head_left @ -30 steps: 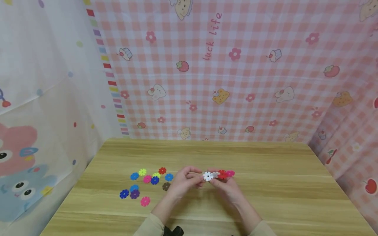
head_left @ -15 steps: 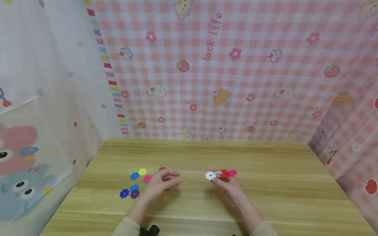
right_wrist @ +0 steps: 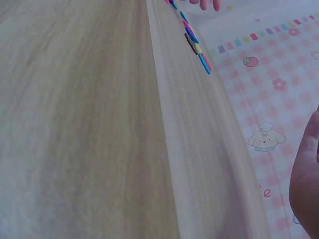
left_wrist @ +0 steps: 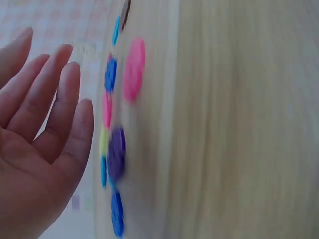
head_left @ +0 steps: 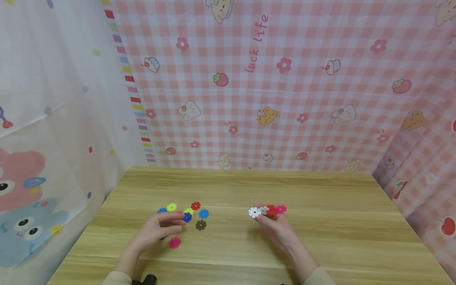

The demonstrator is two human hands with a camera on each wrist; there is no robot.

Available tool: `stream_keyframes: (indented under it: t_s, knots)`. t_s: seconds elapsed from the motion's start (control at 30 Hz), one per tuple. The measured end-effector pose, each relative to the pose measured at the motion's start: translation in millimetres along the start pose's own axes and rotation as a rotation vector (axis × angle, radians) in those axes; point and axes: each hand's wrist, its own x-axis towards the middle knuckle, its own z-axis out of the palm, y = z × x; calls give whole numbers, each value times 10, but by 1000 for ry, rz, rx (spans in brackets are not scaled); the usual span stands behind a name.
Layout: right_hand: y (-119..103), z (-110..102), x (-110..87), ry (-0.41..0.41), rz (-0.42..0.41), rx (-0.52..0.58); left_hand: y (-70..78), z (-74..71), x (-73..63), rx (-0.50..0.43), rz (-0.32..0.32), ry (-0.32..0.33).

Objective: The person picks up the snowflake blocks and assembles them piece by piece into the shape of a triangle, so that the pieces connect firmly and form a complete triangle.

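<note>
In the head view my right hand (head_left: 276, 227) pinches a short chain of joined snowflake discs, held above the table. A white disc (head_left: 254, 212) leads it on the left, followed by another white one, a red disc (head_left: 272, 210) and a pink disc (head_left: 281, 209). My left hand (head_left: 156, 231) hovers over the loose discs at the left, its fingers loosely extended and holding nothing. The left wrist view shows that left hand (left_wrist: 42, 129) with its palm bare. Beneath or beside it lie a purple disc (left_wrist: 117, 153) and a pink disc (left_wrist: 134, 69). The right wrist view catches only the right hand's edge.
Loose discs lie on the wooden table (head_left: 313, 245): a brown one (head_left: 201, 225), a light blue one (head_left: 204, 213), a red one (head_left: 196, 206), a dark blue one (head_left: 187, 217) and several more. Patterned cloth hangs behind and at both sides.
My left hand has let go of the chain's white end and moved left over the loose discs. The right hand stays nearly in place, still holding the chain.
</note>
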Motion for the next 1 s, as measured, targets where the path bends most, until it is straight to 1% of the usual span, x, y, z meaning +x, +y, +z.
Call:
stream_keyframes:
  t_s: [0.07, 0.13, 0.23, 0.37, 0.47, 0.53, 0.6, 0.7, 0.8, 1.0]
  knots:
    - [-1, -2, -2, -4, -3, 2, -31, -79, -59, -8, -20, 8]
    - [-2, -4, -3, -9, -6, 3, -66, -153, -111, 15, -30, 25]
    - [-5, -2, -3, 0, 2, 4, -110, -247, -169, 100, -68, 71]
    - [-12, 0, -4, -2, 5, 8, -159, -325, -218, 242, -83, 138]
    - [-19, 1, -7, -13, 1, 8, -195, -360, -236, 312, -53, 149]
    - [-21, 5, -7, -7, 7, 3, -217, -381, -241, 344, -55, 152]
    - [-21, 10, -2, 3, 17, -1, -244, -401, -242, 355, -49, 140]
    - [-21, 15, 3, 14, 28, -8, -289, -414, -242, 351, -73, 130]
    - [-25, 20, 6, 15, 33, -12, -321, -415, -237, 344, -83, 113]
    - [-26, 39, 13, 21, 40, -14, -355, -413, -223, 332, -70, 99]
